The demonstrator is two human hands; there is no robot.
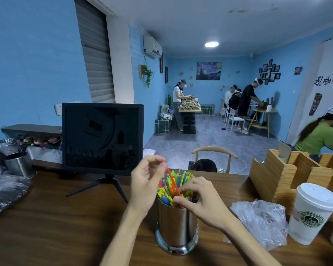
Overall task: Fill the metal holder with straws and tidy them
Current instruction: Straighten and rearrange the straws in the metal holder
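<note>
The left hand (146, 184) pinched the upper end of one red straw (173, 182) between thumb and fingertips, just left of and above the holder's mouth. The right hand (201, 200) rested on the near right rim, fingers curled into the bundle of straws (178, 179); whether it gripped any of them could not be told. The red straw's long axis ran diagonally, its top leaning up and left toward the left hand, its lower end buried among the bundle beside the right fingers. The metal holder (177, 225) stood upright on the wooden table (56, 217), directly between the two forearms and already densely packed. Judged from this, seating the straw called for tipping it toward vertical and pressing down, with the right hand nearer the entry point. A crumpled plastic bag (261, 219) lay near the holder's right, a lidded paper cup (313, 212) beyond it, a wooden organiser (281, 175) behind. A dark monitor (102, 137) stood to the rear left, well apart.
</note>
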